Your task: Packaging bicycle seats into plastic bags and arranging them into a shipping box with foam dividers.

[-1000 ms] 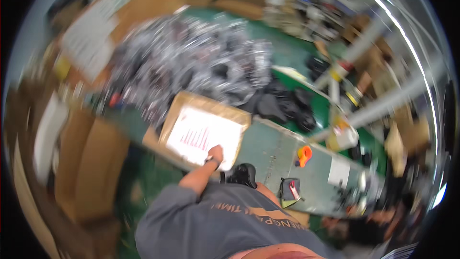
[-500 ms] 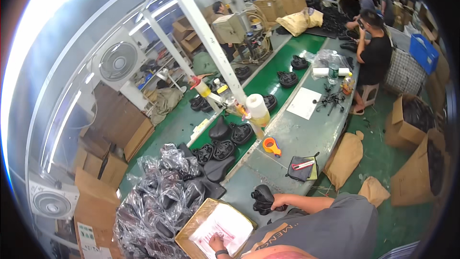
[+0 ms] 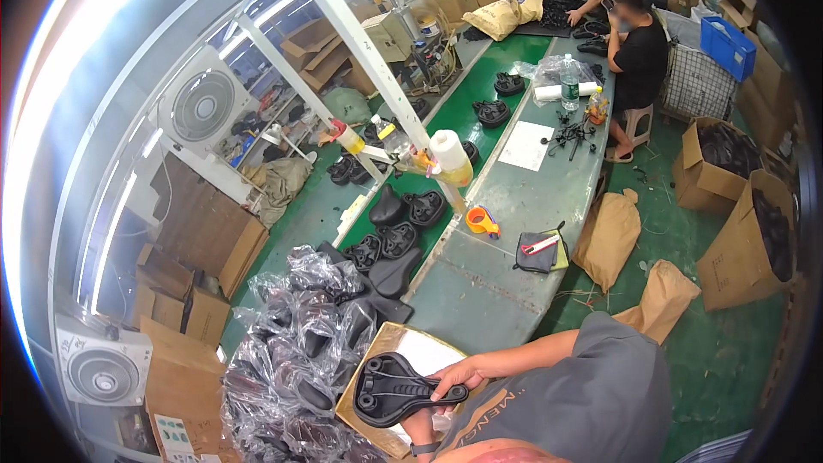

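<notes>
A black bicycle saddle [image 3: 377,414] is tilted over the cardboard box, its ribbed underside facing up. My right hand [image 3: 457,377] is closed around its narrow nose, thumb on top. My left hand [image 3: 418,425], with a dark band at the wrist, is under the saddle's near edge; its fingers are hidden there. White sheets [image 3: 420,350] show inside the cardboard box [image 3: 345,407] beneath the saddle.
Plastic-wrapped saddles [image 3: 291,360] are heaped left of the box. Several bare saddles [image 3: 397,240] stand on the green belt [image 3: 480,139]. An orange tape dispenser [image 3: 482,221] and a grey pouch [image 3: 533,255] with a cutter are on the bench. A co-worker [image 3: 641,51] sits at the far right.
The saddle has moved left from the bench to over the box, underside now up. My left hand has gone from the printed sheet to beneath the saddle. The view has shifted slightly.
</notes>
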A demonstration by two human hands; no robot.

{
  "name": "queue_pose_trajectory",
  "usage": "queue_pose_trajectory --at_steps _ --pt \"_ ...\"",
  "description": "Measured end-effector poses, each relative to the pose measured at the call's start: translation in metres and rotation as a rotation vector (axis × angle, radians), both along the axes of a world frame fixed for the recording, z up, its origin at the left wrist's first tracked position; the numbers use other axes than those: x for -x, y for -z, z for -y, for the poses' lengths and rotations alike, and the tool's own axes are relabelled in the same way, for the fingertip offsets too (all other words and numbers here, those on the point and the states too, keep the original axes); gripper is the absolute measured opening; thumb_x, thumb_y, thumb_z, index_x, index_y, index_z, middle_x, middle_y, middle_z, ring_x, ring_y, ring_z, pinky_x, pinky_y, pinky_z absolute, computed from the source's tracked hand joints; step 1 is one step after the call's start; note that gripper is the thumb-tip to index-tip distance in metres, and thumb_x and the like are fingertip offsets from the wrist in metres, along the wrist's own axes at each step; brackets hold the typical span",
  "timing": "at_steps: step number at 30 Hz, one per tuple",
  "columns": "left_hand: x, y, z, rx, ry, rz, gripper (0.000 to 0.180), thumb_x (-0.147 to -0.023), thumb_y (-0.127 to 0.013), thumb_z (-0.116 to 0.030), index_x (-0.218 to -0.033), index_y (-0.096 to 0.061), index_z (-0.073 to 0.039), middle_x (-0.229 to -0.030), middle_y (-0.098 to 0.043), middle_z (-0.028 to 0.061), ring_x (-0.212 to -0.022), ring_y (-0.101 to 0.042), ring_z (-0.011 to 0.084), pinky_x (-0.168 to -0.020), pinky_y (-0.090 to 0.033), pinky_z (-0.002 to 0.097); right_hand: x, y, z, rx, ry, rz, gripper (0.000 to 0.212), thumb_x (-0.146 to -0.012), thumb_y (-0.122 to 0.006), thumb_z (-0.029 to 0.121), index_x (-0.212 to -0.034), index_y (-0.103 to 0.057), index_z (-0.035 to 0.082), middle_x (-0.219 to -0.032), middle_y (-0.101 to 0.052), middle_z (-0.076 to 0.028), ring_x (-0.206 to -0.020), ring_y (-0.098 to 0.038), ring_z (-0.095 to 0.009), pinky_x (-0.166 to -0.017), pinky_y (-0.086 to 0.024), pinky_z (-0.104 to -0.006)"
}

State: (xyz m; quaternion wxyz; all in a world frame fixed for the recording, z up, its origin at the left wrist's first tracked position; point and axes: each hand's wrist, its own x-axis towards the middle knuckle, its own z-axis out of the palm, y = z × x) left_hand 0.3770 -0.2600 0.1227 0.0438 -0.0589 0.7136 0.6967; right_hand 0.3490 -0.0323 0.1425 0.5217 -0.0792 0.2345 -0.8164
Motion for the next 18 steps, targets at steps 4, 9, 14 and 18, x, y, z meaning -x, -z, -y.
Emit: queue_pose_trajectory --at_steps 4,9,14,18 --pt "-0.044 -0.031 0.042 -0.169 0.149 0.188 0.016 -0.094 -0.074 0.003 -0.110 -0.075 0.002 -0.095 -0.076 0.0051 -0.081 -0.069 0.0137 -0.075 -0.057 0.0292 -0.032 -0.021 0.031 -0.073 0.063 -0.002 0.062 -0.097 -0.077 0.007 -0.151 -0.046 0.004 -0.118 -0.072 -0.016 -0.098 -0.077 -0.024 -0.082 -0.068 -0.0353" --pt "-0.085 -0.065 0.115 -0.236 0.034 0.245 0.009 -0.104 -0.070 -0.010 -0.101 -0.073 -0.002 -0.087 -0.072 0.0017 -0.076 -0.064 0.0110 -0.070 -0.052 0.0288 -0.049 -0.043 0.060 -0.263 0.232 0.061 0.051 -0.097 -0.080 0.010 -0.141 -0.056 0.003 -0.107 -0.073 -0.015 -0.089 -0.074 -0.022 -0.077 -0.065 -0.0368" --pt "-0.092 -0.078 0.212 -1.207 -0.371 -0.101 0.017 -0.111 -0.060 -0.026 -0.106 -0.064 -0.010 -0.104 -0.069 0.0026 -0.095 -0.064 0.0146 -0.088 -0.054 0.0330 -0.052 -0.032 0.087 -0.043 0.317 0.301 0.047 -0.097 -0.081 0.019 -0.134 -0.060 -0.002 -0.112 -0.071 -0.017 -0.101 -0.069 -0.029 -0.087 -0.060 -0.0426" --pt "-0.117 -0.082 0.282 -0.948 -0.414 -0.038 0.020 -0.111 -0.062 -0.022 -0.118 -0.070 -0.005 -0.096 -0.066 -0.0013 -0.078 -0.059 0.0123 -0.076 -0.052 0.0305 -0.047 -0.063 0.131 -0.118 0.221 -0.113 0.053 -0.092 -0.082 0.013 -0.137 -0.057 0.000 -0.120 -0.068 -0.015 -0.107 -0.067 -0.029 -0.091 -0.057 -0.0449"
